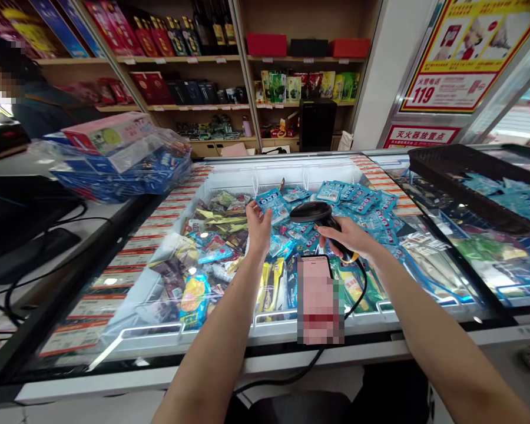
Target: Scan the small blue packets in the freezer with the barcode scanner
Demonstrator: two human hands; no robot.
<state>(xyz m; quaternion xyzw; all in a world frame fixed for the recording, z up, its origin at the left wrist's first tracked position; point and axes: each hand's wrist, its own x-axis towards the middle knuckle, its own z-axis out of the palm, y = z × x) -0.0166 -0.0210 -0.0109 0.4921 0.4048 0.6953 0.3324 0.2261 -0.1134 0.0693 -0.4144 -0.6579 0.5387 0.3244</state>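
My left hand (259,222) is closed on the edge of a blue snack packet (274,205), its printed face turned up. In my right hand (345,235) is a black barcode scanner (311,212), gripped by its handle with the head pointing left toward the packet. Below the scanner a phone (314,268) with a pink screen lies on the freezer's glass top. More blue packets (364,200) are heaped beyond and to the right of the scanner. The scanner's cable (361,294) curls down past the phone and over the front edge.
Under the glass of the chest freezer (159,347) lie many wrapped ice creams (194,297). Plastic-wrapped boxes (119,153) stand at the left. A black basket (472,171) holding blue packets is at the right. A person (48,109) is at the far left, near stocked shelves.
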